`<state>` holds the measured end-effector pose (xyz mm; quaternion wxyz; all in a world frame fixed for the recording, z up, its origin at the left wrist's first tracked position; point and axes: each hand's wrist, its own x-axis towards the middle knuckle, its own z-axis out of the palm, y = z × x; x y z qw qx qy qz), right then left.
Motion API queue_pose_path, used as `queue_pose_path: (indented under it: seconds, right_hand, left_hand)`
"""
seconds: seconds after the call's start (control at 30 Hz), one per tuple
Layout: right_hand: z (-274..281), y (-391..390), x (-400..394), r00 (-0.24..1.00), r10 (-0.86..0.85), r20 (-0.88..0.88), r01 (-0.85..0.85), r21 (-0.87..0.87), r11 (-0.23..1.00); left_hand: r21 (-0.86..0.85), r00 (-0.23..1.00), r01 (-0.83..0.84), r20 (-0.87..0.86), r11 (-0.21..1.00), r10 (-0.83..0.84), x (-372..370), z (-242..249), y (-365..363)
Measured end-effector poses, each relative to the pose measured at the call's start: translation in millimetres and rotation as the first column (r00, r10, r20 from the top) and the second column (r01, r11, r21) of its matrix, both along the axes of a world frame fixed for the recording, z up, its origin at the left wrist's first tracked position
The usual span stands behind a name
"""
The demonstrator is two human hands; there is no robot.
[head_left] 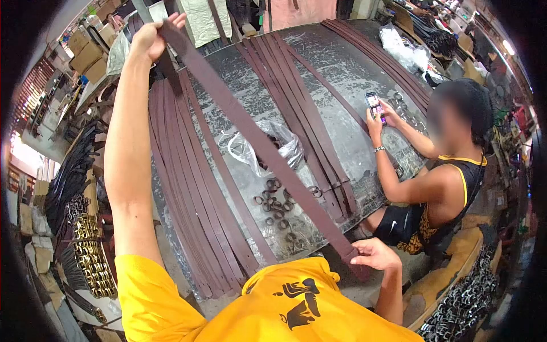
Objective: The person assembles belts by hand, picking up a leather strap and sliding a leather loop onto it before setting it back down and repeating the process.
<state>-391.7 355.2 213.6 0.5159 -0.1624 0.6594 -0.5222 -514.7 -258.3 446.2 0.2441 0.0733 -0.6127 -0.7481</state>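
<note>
A long dark brown leather belt strap (256, 139) is stretched diagonally above the table between my two hands. My left hand (154, 41), arm extended, grips its far end, some fingers raised. Near my body, my right hand (375, 255) pinches the strap's other end between thumb and fingers. Under the strap, small dark leather belt loops (277, 215) lie in a loose pile beside a clear plastic bag (239, 151). More brown straps (191, 199) lie side by side at the left, and another group (302, 114) lies right of the bag.
A scuffed dark table (222, 80) fills the middle. At its right side a person (450, 176) sits holding a phone (375, 108). Further straps (382, 60) lie along the far right. Metal buckles (91, 251) hang at left; more buckles (461, 302) are piled at lower right.
</note>
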Motion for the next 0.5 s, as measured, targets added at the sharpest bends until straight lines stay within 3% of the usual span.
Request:
queue_pose_path:
  seconds: [0.03,0.1,0.17,0.2,0.23,0.3,0.37,0.5]
  right_hand:
    - [1,3,-3,0.999,-0.038,-0.031,0.039,0.016,0.999]
    - [7,11,-12,0.995,-0.098,-0.019,0.097,-0.042,0.994]
    - [18,18,-18,0.982,-0.160,-0.102,0.153,-0.074,0.985]
    - [11,23,-22,0.979,-0.200,-0.027,0.197,-0.096,0.976]
    - [6,26,-25,0.972,-0.232,-0.030,0.227,-0.123,0.966]
    - [-8,35,-28,0.961,-0.271,-0.056,0.262,-0.128,0.956]
    - [-23,41,-26,0.942,-0.336,-0.013,0.335,-0.056,0.941]
    - [-89,69,-9,0.891,-0.445,0.094,0.447,-0.001,0.895]
  left_hand:
    - [0.072,0.998,-0.008,-0.058,0.997,0.012,-13,8,10]
    - [0.004,0.986,0.120,-0.118,0.993,-0.119,-54,14,-16]
    - [0.286,0.915,0.373,-0.274,0.883,-0.297,-112,3,-45]
    - [0.146,0.914,0.382,-0.207,0.913,-0.349,-126,3,-37]
    - [0.176,0.896,0.415,-0.247,0.893,-0.368,-134,0,-19]
    - [0.024,0.975,0.214,0.063,0.977,-0.215,-144,-23,3]
    - [0.186,0.938,0.054,0.328,0.981,-0.113,-109,-49,58]
    - [0.272,0.873,0.071,0.449,0.960,-0.191,-80,-178,24]
